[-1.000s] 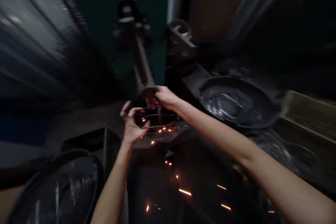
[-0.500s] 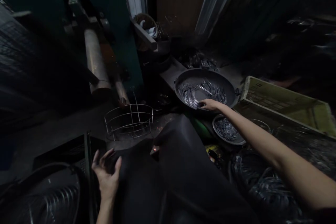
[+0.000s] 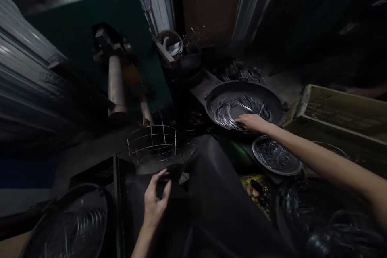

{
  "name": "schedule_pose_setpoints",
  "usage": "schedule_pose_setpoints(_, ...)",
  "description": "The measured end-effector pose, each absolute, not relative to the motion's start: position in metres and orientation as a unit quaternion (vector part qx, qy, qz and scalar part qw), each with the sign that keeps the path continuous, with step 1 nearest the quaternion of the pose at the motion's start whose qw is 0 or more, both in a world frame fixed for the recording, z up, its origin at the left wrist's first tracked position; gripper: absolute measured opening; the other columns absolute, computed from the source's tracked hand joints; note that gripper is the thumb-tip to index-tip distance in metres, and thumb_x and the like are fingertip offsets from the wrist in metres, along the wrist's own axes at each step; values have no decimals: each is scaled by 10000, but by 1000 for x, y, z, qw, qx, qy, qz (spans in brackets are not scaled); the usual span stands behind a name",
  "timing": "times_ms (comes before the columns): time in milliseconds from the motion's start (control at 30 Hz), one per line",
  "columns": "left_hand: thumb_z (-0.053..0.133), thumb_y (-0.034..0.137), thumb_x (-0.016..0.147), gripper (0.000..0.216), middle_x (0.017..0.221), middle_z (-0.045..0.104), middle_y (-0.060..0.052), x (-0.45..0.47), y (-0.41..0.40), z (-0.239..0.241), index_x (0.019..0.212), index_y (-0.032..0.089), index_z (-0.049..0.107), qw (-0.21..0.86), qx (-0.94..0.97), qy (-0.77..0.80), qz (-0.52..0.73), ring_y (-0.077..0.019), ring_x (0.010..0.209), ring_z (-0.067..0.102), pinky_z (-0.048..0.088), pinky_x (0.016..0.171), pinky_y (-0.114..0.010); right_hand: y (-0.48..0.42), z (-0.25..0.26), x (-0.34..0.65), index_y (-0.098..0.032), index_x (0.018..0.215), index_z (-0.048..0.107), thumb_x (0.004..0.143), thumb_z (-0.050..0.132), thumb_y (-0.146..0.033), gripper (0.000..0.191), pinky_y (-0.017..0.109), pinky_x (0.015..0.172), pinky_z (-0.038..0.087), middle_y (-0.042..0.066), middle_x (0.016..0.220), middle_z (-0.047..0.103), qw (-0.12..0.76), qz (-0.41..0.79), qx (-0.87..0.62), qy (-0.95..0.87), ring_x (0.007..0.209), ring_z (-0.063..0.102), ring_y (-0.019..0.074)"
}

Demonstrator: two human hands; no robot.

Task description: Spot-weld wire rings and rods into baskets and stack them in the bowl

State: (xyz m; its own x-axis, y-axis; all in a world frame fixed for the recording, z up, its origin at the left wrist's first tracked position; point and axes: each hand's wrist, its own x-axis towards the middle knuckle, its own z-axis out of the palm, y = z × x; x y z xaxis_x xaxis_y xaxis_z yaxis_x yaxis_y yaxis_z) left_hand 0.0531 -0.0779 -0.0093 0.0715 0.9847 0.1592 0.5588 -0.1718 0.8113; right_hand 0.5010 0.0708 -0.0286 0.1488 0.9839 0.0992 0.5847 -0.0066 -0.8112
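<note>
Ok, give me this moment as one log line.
right hand: at wires in round pan | left hand: fingers curled, nothing visibly held | wire frame: near machine rod

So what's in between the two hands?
In the head view, a raised dark covering lies between the left hand and right hand, with something green nearer the right.

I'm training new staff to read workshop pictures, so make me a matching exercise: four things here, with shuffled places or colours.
1. Right hand
2. Left hand
3. Wire frame
4. Crate

A. Near the thinner rod's tip
B. Yellowish green
C. At the thin metal pieces in the large round pan
D. Over the dark lap cover

Pairs: 1-C, 2-D, 3-A, 4-B
</note>
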Motion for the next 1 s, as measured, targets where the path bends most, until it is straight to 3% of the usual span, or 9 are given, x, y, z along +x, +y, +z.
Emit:
schedule_pose_setpoints(133,542,238,875,250,972,657,-33,110,-53,20,1121,220,580,326,738,469,360,-156,906,642,521,837,-297,81,-2,494,-169,644,546,675,721,-13,237,254,659,236,-40,590,447,402,230,-666,-585,585,317,99)
schedule_pose_setpoints(233,503,253,905,275,1003,652,-42,157,-35,42,1168,223,577,385,760,392,348,-152,950,625,493,885,-300,100,32,490,-174,704,496,806,613,-74,185,266,655,228,-45,601,389,494,214,-694,-479,586,266,108)
schedule_pose_setpoints(333,434,300,942,324,1070,648,-52,200,-21,55,1236,223,546,454,741,354,345,-157,1036,603,451,972,-327,116,70,481,-193,700,411,881,477,-105,211,257,578,231,-50,578,375,574,284,-685,-349,538,283,95)
schedule_pose_setpoints(433,384,344,959,372,1262,580,-70,232,-9,60,1282,212,511,493,695,361,378,-177,1198,527,375,1075,-363,120,104,458,-218,684,318,921,327,-112,259,230,487,205,-82,529,279,587,361,-647,-326,443,205,79)
schedule_pose_setpoints(533,386,362,953,411,1390,474,-89,247,-1,59,1317,193,472,486,657,398,416,-199,1302,432,314,1125,-382,107,125,419,-211,670,304,931,309,-154,267,209,434,200,-80,536,238,616,440,-567,-324,418,163,78)
schedule_pose_setpoints(733,428,376,922,323,1086,627,-80,214,-7,51,1150,222,597,424,668,480,379,-223,1052,551,409,990,-404,75,143,345,-194,592,318,938,381,-153,354,224,418,165,-54,549,205,645,608,-398,-238,420,156,69)
schedule_pose_setpoints(833,370,463,932,404,902,644,-63,188,-17,45,1135,195,594,531,635,423,370,-174,825,581,467,824,-331,82,145,325,-188,562,341,935,292,-76,393,214,400,129,-51,553,172,637,644,-380,-188,417,122,66)
schedule_pose_setpoints(900,329,524,931,478,698,576,-17,176,-22,41,1114,163,584,614,572,388,382,-112,585,498,437,621,-251,91,144,315,-195,555,339,921,325,-73,386,209,388,116,-54,549,146,635,649,-376,-186,422,94,73)
schedule_pose_setpoints(1000,414,551,897,452,569,410,46,166,-25,36,986,143,589,616,507,421,431,-68,494,350,304,505,-197,94,134,295,-207,592,405,879,459,-135,301,216,386,158,-50,537,201,616,650,-382,-227,422,127,74)
